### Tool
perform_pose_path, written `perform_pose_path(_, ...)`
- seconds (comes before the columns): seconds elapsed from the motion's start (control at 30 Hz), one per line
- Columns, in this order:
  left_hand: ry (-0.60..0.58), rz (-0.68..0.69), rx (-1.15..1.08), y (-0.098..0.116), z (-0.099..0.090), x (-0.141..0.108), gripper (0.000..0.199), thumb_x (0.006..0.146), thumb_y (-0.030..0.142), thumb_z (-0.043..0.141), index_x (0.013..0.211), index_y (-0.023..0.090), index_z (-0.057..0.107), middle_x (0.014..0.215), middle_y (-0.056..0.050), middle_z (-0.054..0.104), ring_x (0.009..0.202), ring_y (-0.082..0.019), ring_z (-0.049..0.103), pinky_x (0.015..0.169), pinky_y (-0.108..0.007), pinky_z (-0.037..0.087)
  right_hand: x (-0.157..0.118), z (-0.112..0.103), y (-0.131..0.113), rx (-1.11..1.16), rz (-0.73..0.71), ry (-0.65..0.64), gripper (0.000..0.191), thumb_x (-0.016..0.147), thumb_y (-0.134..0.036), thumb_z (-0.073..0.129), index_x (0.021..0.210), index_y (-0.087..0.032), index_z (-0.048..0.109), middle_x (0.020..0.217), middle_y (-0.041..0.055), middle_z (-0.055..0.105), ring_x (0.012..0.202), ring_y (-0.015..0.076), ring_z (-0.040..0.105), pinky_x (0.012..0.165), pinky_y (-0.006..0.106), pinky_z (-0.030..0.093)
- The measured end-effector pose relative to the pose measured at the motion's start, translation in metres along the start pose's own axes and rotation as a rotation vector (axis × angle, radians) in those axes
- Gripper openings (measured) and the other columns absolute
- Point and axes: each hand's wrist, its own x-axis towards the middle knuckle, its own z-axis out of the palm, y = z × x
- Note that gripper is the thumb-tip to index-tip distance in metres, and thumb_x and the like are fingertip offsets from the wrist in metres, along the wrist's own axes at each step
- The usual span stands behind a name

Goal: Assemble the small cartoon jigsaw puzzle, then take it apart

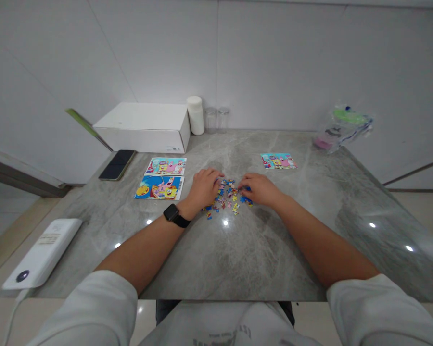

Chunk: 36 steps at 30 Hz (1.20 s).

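A loose pile of small colourful jigsaw puzzle pieces (235,205) lies on the grey marble-patterned table (234,259). At its left edge rests my left hand (205,187), a black watch (176,216) on the wrist. Its fingers reach over the pieces, slightly bent and apart. From the right side my right hand (260,188) touches the pile, fingers loosely curved, with blue pieces under and beside the fingertips. No piece is visibly gripped in either hand, though the fingertips partly cover some.
Two picture cards (159,188) lie left of the pile; another card (279,161) lies to the right. Behind stand a white box (140,126), a white bottle (196,116) and two clear glasses (217,121). A phone (117,165), white device (43,252) and plastic bag (341,129) sit near the edges.
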Motion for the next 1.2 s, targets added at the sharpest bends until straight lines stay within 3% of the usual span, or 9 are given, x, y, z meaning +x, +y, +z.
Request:
perform_pose_path(0.17,0.112,-0.060,-0.097,-0.013,-0.007,0.004,0.031,0.097,0.014,0.049,0.117,0.022,0.072,0.123,-0.009,0.070,0.119,-0.026,0.062,0.109,-0.046,0.048,-0.002,-0.012,-0.002,-0.031,-0.010,-0.077,0.016,0.093,-0.021,0.072,0.101,-0.027,0.085,0.111,0.0079,0.075,0.107,0.0258,0.068,0.090,0.034,0.048)
perform_pose_path(0.43,0.151,-0.084,-0.183,-0.024,-0.001,0.008,0.036,0.089,0.007,0.047,0.110,0.021,0.072,0.116,-0.008,0.073,0.115,-0.024,0.065,0.107,-0.043,0.051,-0.005,-0.019,-0.001,-0.066,-0.011,-0.112,0.013,0.088,-0.018,0.075,0.098,-0.024,0.081,0.109,0.0082,0.074,0.104,0.0247,0.067,0.085,0.031,0.045)
perform_pose_path(0.6,0.214,-0.079,-0.243,-0.032,0.005,0.010,0.034,0.088,0.006,0.049,0.108,0.021,0.072,0.113,-0.007,0.074,0.112,-0.023,0.067,0.104,-0.041,0.052,-0.004,-0.019,-0.004,-0.086,0.006,-0.018,0.016,0.093,-0.018,0.065,0.103,-0.020,0.078,0.108,0.0091,0.074,0.104,0.0236,0.066,0.086,0.031,0.043)
perform_pose_path(0.73,0.280,-0.062,-0.276,-0.039,0.009,0.011,0.035,0.087,0.004,0.048,0.106,0.020,0.072,0.109,-0.007,0.073,0.108,-0.022,0.067,0.101,-0.039,0.053,-0.005,-0.015,-0.005,-0.018,-0.027,-0.085,0.020,0.092,-0.016,0.064,0.104,-0.022,0.079,0.107,0.0064,0.077,0.099,0.0214,0.068,0.083,0.029,0.043)
perform_pose_path(0.87,0.286,-0.070,-0.295,-0.040,0.010,0.011,0.038,0.084,0.002,0.048,0.106,0.019,0.072,0.109,-0.006,0.073,0.109,-0.021,0.066,0.102,-0.038,0.052,0.001,-0.006,-0.014,0.058,0.083,0.058,0.021,0.098,-0.030,0.064,0.111,-0.020,0.077,0.102,0.0059,0.078,0.091,0.0201,0.068,0.080,0.030,0.043)
perform_pose_path(0.97,0.263,-0.092,-0.300,-0.036,0.008,0.011,0.039,0.082,0.001,0.049,0.107,0.019,0.072,0.110,-0.006,0.072,0.107,-0.021,0.066,0.100,-0.037,0.053,0.011,0.004,-0.027,0.013,0.182,0.137,0.030,0.099,-0.045,0.065,0.106,-0.019,0.077,0.103,0.0093,0.077,0.094,0.0232,0.067,0.082,0.032,0.043)
perform_pose_path(1.2,0.254,-0.106,-0.283,-0.034,0.008,0.012,0.038,0.081,0.001,0.051,0.107,0.019,0.071,0.111,-0.005,0.071,0.102,-0.020,0.065,0.099,-0.037,0.053,0.018,0.010,-0.031,-0.002,0.207,0.161,0.026,0.103,-0.037,0.060,0.101,-0.020,0.080,0.102,0.0095,0.079,0.095,0.0231,0.068,0.083,0.032,0.043)
